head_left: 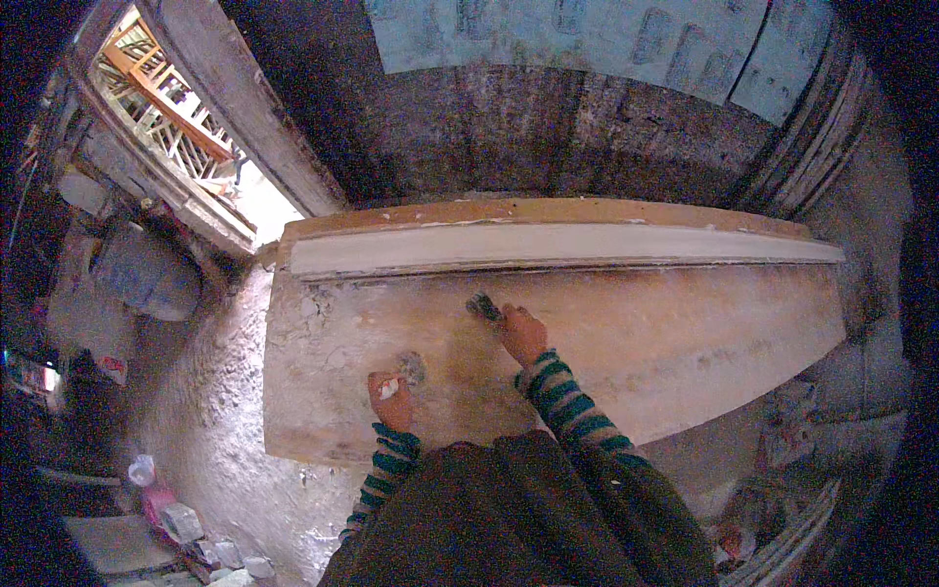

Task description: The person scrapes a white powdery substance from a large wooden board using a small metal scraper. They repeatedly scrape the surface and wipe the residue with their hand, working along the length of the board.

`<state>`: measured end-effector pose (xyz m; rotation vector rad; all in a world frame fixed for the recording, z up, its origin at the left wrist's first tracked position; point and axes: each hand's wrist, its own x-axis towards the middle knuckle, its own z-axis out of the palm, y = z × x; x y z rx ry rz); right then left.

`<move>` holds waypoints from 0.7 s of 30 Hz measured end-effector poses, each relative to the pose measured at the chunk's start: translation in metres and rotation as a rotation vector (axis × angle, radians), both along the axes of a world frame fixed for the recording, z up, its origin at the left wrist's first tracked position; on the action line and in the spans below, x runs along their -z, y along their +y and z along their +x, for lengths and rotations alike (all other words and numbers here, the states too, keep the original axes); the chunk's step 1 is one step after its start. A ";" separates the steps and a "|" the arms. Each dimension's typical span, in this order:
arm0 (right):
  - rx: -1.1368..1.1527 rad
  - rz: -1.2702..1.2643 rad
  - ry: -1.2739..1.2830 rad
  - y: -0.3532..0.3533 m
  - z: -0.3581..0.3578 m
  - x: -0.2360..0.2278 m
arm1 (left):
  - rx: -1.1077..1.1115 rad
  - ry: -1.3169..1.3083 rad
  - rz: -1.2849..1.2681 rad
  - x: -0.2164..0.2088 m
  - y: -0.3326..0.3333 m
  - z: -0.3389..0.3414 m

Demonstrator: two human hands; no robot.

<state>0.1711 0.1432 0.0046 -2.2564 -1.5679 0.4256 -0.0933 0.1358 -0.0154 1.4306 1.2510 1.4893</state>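
Note:
My right hand (524, 334) is closed around a short brush with dark bristles (482, 306). The bristles touch or hover just over a worn wooden tabletop (626, 342) dusted with pale powder. Nearer to me and to the left, my left hand (393, 401) is closed on a small white piece (389, 388), whose kind I cannot make out. A grey, fuzzy clump (411, 368) shows beside its fingers; whether the hand holds it is unclear. Along the table's far side runs a long white strip (558, 245), lying in front of a wooden edge board (548, 210).
Behind the table stands a dark, stained wall (548, 137) with blue paint above. A bright doorway (259, 201) opens at the far left. A blue-grey drum (152, 274) stands on the left. Pale blocks (181, 522) and a white cup (142, 471) lie at lower left.

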 end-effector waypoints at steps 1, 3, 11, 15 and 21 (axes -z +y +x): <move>0.011 -0.012 0.034 0.008 0.003 0.004 | 0.052 0.031 -0.013 0.004 0.003 0.005; 0.031 -0.043 0.099 0.010 0.006 -0.003 | 0.146 0.168 -0.070 0.030 0.013 0.014; 0.420 0.096 0.193 -0.100 0.074 -0.020 | 0.275 -0.346 -0.349 0.084 0.030 0.213; 0.456 0.062 0.133 -0.145 0.083 -0.019 | 0.196 0.041 -0.165 0.077 0.046 0.223; 0.367 -0.005 0.078 -0.150 0.081 -0.018 | 0.051 -0.746 -0.293 0.144 0.157 -0.009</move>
